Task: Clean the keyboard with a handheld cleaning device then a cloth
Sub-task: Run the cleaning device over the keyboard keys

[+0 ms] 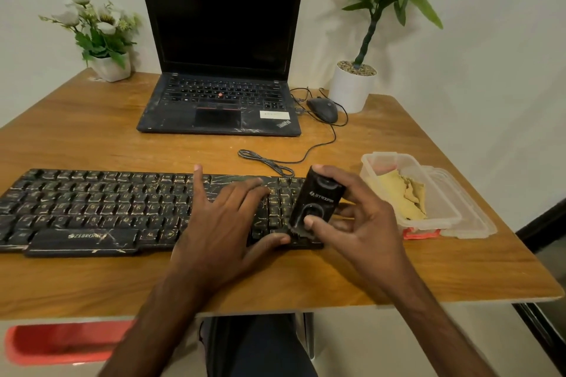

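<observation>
On the ZEBRONICS keyboard (92, 211), left fingers (245, 190) wide and flat, right fingers (363, 193) around the cleaning device (318, 196)

1. Views: one, wide-angle, worn on your head.
2. Facing: forward and down, across the table (92, 138) towards the wall (490, 101) behind it.
3. Nearness: close. Your left hand (220, 217) on the keyboard (92, 208) and your right hand (361, 223) round the handheld cleaner (315, 202) sat low in the middle.
4. Reach: the laptop (220, 49) stood at far centre, and your lap (260, 346) met the bottom edge.
</observation>
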